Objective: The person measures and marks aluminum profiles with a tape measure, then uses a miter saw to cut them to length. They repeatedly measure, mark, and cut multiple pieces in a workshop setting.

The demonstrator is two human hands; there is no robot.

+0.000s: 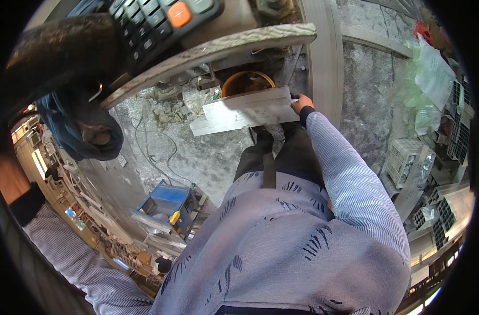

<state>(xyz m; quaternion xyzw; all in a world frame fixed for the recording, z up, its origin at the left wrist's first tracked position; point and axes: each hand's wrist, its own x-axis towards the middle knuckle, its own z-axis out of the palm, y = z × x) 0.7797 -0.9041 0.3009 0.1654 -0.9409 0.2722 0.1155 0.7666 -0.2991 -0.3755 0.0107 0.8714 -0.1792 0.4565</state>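
Observation:
My right hand (302, 103) is closed on the right end of a long, flat silvery metal plate (250, 111). The plate lies crosswise in front of my legs, its left end a little lower. It shows two overlapping faces, and I cannot tell whether it is one bent piece or two. Behind it, partly covered, is a round yellow-rimmed bucket (248, 79). At the far left my left hand (9, 176) is raised beside a thick dark cylinder (61, 44). Its fingers are lost in shadow, so its grip is hidden.
A board edge (213, 50) crosses the top, with a calculator (163, 23) above it. Blue cloth (76, 128) hangs at left. A blue cart (168, 202) and a cable (168, 152) stand on the floor. Plastic sheeting (428, 79) and crates (402, 163) line the right.

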